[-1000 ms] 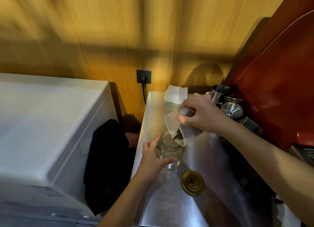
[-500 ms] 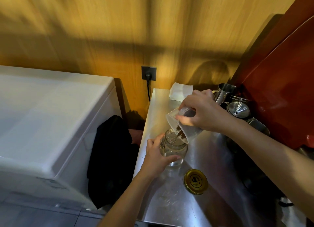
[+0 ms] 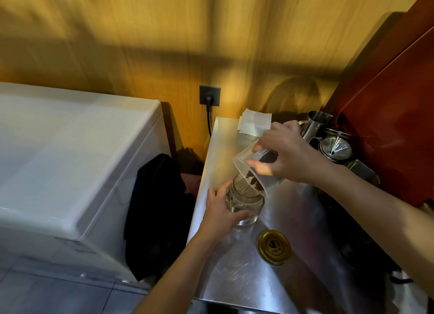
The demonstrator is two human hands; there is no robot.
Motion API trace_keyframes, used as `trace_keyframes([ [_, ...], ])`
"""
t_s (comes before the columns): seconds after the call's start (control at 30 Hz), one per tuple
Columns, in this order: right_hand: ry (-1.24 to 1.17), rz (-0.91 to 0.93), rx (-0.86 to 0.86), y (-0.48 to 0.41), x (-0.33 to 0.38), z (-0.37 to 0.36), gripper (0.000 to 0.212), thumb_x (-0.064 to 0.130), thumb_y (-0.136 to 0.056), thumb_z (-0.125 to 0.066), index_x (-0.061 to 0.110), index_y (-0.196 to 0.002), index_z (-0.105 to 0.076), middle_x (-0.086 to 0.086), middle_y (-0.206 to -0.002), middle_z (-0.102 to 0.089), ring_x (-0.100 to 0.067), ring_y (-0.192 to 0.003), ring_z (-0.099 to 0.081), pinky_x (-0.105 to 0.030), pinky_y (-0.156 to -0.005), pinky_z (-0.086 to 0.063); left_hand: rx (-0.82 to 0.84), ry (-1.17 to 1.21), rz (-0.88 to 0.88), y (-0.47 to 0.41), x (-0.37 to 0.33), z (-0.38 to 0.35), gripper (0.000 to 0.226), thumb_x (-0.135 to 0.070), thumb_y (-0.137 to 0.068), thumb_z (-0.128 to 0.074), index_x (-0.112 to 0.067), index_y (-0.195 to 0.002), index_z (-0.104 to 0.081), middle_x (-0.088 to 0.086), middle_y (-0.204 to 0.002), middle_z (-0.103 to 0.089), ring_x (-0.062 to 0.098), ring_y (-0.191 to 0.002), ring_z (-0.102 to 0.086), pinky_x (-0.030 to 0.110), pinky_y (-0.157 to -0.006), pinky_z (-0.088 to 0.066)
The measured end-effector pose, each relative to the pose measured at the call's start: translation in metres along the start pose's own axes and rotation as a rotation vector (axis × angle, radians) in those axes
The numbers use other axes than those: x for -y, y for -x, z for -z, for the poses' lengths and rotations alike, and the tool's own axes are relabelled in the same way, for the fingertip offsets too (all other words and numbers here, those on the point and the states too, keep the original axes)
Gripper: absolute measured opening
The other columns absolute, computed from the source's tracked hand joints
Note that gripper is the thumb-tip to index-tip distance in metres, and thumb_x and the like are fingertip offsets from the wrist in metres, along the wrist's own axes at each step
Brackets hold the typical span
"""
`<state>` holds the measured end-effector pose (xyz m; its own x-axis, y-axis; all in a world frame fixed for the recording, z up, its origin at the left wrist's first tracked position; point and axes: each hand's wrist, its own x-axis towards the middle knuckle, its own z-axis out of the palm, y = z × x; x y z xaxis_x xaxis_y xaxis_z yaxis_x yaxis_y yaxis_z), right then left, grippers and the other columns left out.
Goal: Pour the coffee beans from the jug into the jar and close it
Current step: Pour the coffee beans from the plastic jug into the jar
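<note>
Right-hand fingers (image 3: 263, 170) were clamped round the clear jug (image 3: 252, 167), tipped mouth-down with coffee beans (image 3: 252, 183) heaped at its lower lip, directly over the open mouth of the glass jar (image 3: 245, 201); left-hand fingers (image 3: 237, 216) were wrapped round the jar, which stood on the steel tabletop (image 3: 305, 255). Pouring step, judged barely begun: jar looked nearly empty. Next calls for more tilt with lip centred, then the gold lid (image 3: 274, 247), lying near the left hand.
</note>
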<state>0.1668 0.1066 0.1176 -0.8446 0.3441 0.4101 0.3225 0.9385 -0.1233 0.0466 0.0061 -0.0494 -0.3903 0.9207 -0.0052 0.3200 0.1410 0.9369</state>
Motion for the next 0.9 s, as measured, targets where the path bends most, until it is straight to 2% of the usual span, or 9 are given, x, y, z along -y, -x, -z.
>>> trace_keyframes([
  [0.07,0.006,0.013,-0.004,0.0012,-0.0001,-0.0012,0.027,0.028,-0.073,-0.073,0.004,-0.071,-0.061,-0.01,-0.067,-0.06,-0.03,-0.074,-0.051,-0.035,-0.074,-0.02,0.003,0.005,0.003,0.0003,-0.0009,0.0002,0.087,-0.035,-0.058,-0.084,-0.041,-0.13,-0.034,-0.014,-0.105,-0.03,0.01,-0.11,-0.037,0.022,-0.095,-0.03],
  [0.2,0.013,0.042,-0.003,0.001,0.0005,-0.0004,0.027,0.031,-0.073,-0.069,0.006,-0.068,-0.059,-0.003,-0.066,-0.052,-0.029,-0.072,-0.05,-0.041,-0.074,-0.026,0.006,0.017,0.002,0.0011,-0.0022,0.0012,0.087,-0.035,-0.059,-0.084,-0.04,-0.13,-0.035,-0.012,-0.106,-0.031,0.01,-0.111,-0.036,0.021,-0.095,-0.028],
  [0.37,0.04,0.085,-0.019,0.0022,-0.0024,-0.0045,0.028,0.028,-0.072,-0.071,0.003,-0.068,-0.061,-0.011,-0.065,-0.059,-0.033,-0.072,-0.053,-0.041,-0.072,-0.026,0.017,0.013,0.017,0.0017,-0.0036,0.0017,0.088,-0.035,-0.059,-0.084,-0.038,-0.132,-0.034,-0.006,-0.11,-0.031,0.011,-0.111,-0.035,0.023,-0.094,-0.029],
  [0.57,0.063,0.126,-0.057,0.0032,-0.0036,-0.0096,0.027,0.024,-0.069,-0.077,0.002,-0.069,-0.062,-0.012,-0.068,-0.062,-0.033,-0.071,-0.055,-0.041,-0.072,-0.027,0.03,0.04,0.022,0.0016,-0.0027,0.0019,0.087,-0.036,-0.058,-0.084,-0.041,-0.13,-0.034,-0.008,-0.11,-0.032,0.012,-0.11,-0.036,0.025,-0.094,-0.03],
  [0.7,0.06,0.14,-0.06,0.0045,-0.0031,-0.0091,0.029,0.029,-0.073,-0.067,0.001,-0.07,-0.062,-0.013,-0.071,-0.064,-0.034,-0.074,-0.054,-0.044,-0.074,-0.031,0.031,0.03,0.024,0.0005,-0.0011,0.0016,0.088,-0.037,-0.058,-0.084,-0.042,-0.13,-0.034,-0.007,-0.11,-0.032,0.012,-0.111,-0.037,0.024,-0.093,-0.03],
  [0.9,0.06,0.169,-0.083,0.006,-0.003,-0.0095,0.03,0.029,-0.073,-0.066,0.0,-0.07,-0.064,-0.014,-0.071,-0.065,-0.035,-0.075,-0.056,-0.045,-0.074,-0.031,0.036,0.041,0.032,0.0005,-0.0002,0.0018,0.088,-0.037,-0.058,-0.084,-0.045,-0.129,-0.032,-0.01,-0.109,-0.032,0.011,-0.11,-0.036,0.024,-0.093,-0.03],
])
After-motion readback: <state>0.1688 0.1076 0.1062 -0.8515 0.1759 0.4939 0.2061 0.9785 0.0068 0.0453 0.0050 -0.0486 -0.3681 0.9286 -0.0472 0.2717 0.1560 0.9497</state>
